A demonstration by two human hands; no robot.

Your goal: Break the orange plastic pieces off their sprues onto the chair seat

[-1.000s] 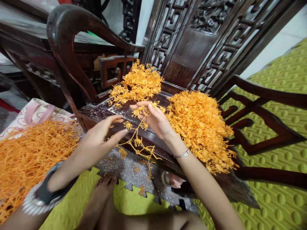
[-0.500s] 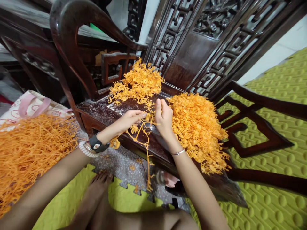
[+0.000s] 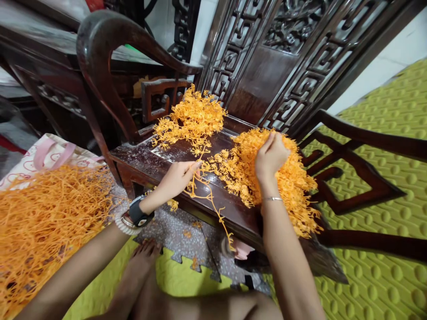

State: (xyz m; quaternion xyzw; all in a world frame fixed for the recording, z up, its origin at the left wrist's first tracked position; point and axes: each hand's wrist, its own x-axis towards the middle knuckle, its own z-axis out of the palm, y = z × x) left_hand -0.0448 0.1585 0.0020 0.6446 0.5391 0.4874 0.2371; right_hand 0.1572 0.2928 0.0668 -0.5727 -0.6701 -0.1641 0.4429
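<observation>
My left hand (image 3: 182,175) pinches an orange branched plastic runner (image 3: 213,200) above the front of a dark wooden chair seat (image 3: 140,162). The runner's thin stem hangs past the seat's front edge, and small orange pieces cluster near my fingertips. My right hand (image 3: 271,158) is closed, over a large heap of small orange many-legged plastic pieces (image 3: 290,200) on the right of the seat; what its fingers hold is hidden. At the back left of the seat lies another heap of similar orange pieces (image 3: 196,118).
A big tangle of bare orange runners (image 3: 56,213) lies at left beside a white bag with pink handles (image 3: 43,153). The chair's curved armrest (image 3: 96,44) and carved backrest (image 3: 253,98) bound the seat. Yellow foam mats (image 3: 376,178) cover part of the floor.
My right hand has moved right, away from my left hand, to over the right heap. My left hand has shifted slightly down, and the runner's hanging end has swung to the right.
</observation>
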